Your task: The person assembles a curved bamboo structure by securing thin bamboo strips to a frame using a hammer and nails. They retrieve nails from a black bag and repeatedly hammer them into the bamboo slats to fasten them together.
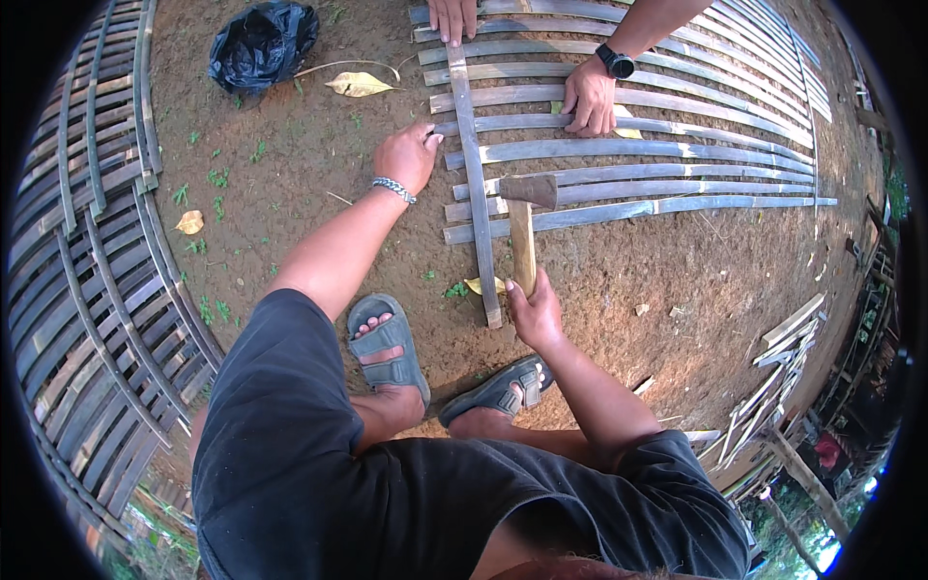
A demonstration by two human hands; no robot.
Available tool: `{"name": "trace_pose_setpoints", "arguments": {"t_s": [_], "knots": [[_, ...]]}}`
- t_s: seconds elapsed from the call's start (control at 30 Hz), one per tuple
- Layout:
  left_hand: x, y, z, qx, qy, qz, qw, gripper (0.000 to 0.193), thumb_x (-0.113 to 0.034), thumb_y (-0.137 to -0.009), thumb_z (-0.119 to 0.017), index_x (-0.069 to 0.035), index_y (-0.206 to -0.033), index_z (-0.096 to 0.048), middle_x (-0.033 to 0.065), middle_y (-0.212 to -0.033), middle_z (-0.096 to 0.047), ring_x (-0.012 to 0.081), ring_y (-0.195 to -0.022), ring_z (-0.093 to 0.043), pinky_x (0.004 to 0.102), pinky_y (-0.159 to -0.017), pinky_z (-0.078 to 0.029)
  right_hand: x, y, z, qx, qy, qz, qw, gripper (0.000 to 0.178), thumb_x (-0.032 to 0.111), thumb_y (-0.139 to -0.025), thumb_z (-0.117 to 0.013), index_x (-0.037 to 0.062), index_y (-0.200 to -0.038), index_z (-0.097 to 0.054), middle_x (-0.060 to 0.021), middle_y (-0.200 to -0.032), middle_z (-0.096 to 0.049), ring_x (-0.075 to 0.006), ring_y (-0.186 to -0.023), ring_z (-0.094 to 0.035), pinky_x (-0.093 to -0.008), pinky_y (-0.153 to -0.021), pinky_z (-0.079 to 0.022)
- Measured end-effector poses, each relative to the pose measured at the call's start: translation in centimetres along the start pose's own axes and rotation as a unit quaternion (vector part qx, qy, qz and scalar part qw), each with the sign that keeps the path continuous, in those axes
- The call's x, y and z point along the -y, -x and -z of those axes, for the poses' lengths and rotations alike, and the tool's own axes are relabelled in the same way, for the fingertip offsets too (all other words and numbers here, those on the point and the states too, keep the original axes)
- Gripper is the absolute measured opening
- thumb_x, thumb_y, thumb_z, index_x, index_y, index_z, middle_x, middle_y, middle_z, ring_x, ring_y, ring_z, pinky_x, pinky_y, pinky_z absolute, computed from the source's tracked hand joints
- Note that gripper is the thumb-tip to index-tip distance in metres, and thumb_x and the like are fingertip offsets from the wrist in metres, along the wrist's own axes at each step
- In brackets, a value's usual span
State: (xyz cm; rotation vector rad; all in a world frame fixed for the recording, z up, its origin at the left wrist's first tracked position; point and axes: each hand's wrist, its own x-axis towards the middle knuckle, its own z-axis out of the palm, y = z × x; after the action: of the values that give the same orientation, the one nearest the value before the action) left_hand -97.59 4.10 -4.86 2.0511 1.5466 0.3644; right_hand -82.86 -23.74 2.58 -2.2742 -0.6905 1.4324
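My right hand [537, 311] is wrapped around the wooden handle of a hatchet [523, 242]. The hatchet's dark metal head [532, 189] is over the lower slats, just right of a flat crosspiece [468, 135]. With a bracelet on its wrist, my left hand [406, 159] is closed at the left end of a bamboo slat [507, 123], left of the crosspiece; its fingertips are partly hidden. Several bamboo slats lie side by side under the crosspiece. Another person's hand [452, 17] is on the crosspiece's top end, and their other hand [590, 99], below a watch, presses on the slats.
A black plastic bag [262, 46] and a yellow leaf [359, 84] lie on the bare soil at upper left. A finished-looking slatted bamboo panel [106, 280] fills the left side. Split bamboo scraps [773, 362] are piled at right. My sandalled feet [389, 348] are close below the crosspiece.
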Motion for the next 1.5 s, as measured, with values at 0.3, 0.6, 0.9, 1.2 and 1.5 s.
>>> {"name": "trace_pose_setpoints", "arguments": {"t_s": [0.3, 0.6, 0.9, 1.2, 1.5], "knots": [[0.2, 0.1, -1.0, -0.02, -0.015, -0.021, 0.999, 0.029, -0.036, -0.091, -0.071, -0.014, -0.109, -0.076, 0.0133, -0.1, -0.075, 0.0339, -0.089, -0.072, 0.0433, -0.077, -0.057, -2.2, -0.7, -1.0, -0.031, 0.002, 0.071, 0.997, 0.034, 0.021, -0.1, -0.064, 0.0006, -0.123, -0.05, -0.0068, -0.075, -0.062, -0.0154, -0.064, -0.061, -0.034, -0.058, -0.05], [0.5, -0.2, 0.1, 0.012, -0.02, -0.045, 0.999, 0.032, -0.036, -0.092, -0.07, -0.014, -0.115, -0.074, 0.0143, -0.108, -0.074, 0.0346, -0.093, -0.071, 0.0436, -0.08, -0.058, -0.5, -0.2, 0.2, -0.004, -0.009, 0.023, 1.0, 0.055, 0.028, -0.098, -0.065, -0.0016, -0.141, -0.045, -0.0286, -0.106, -0.07, -0.0418, -0.103, -0.07, -0.046, -0.087, -0.054], [0.5, -0.3, 0.3, 0.02, -0.024, -0.058, 0.998, 0.03, -0.034, -0.093, -0.069, -0.013, -0.114, -0.075, 0.0144, -0.109, -0.074, 0.0351, -0.094, -0.071, 0.0437, -0.081, -0.057, -1.5, -0.8, 0.0, 0.003, 0.0, 0.015, 1.0, 0.055, 0.029, -0.098, -0.065, -0.0013, -0.14, -0.046, -0.0304, -0.108, -0.069, -0.0433, -0.105, -0.069, -0.0469, -0.087, -0.053], [0.4, 0.0, 0.9, 0.029, 0.004, -0.04, 0.999, 0.034, -0.035, -0.092, -0.072, -0.011, -0.116, -0.072, 0.0125, -0.099, -0.075, 0.0304, -0.084, -0.073, 0.0399, -0.075, -0.058, 0.8, -0.7, 0.4, 0.025, -0.023, -0.015, 0.999, 0.045, 0.027, -0.098, -0.065, -0.0003, -0.131, -0.051, -0.0249, -0.097, -0.069, -0.0383, -0.093, -0.07, -0.0444, -0.083, -0.054], [-4.3, 8.4, 1.3, 0.343, 0.247, -0.018, 0.906, 0.022, -0.009, -0.092, -0.07, -0.001, -0.111, -0.065, 0.0099, -0.091, -0.077, 0.014, -0.08, -0.073, 0.0302, -0.072, -0.059, 0.0, -3.3, -0.5, -0.068, -0.116, 0.105, 0.985, 0.026, 0.014, -0.097, -0.068, 0.0022, -0.113, -0.051, -0.0056, -0.079, -0.061, -0.013, -0.062, -0.057, -0.0291, -0.054, -0.046]]}}
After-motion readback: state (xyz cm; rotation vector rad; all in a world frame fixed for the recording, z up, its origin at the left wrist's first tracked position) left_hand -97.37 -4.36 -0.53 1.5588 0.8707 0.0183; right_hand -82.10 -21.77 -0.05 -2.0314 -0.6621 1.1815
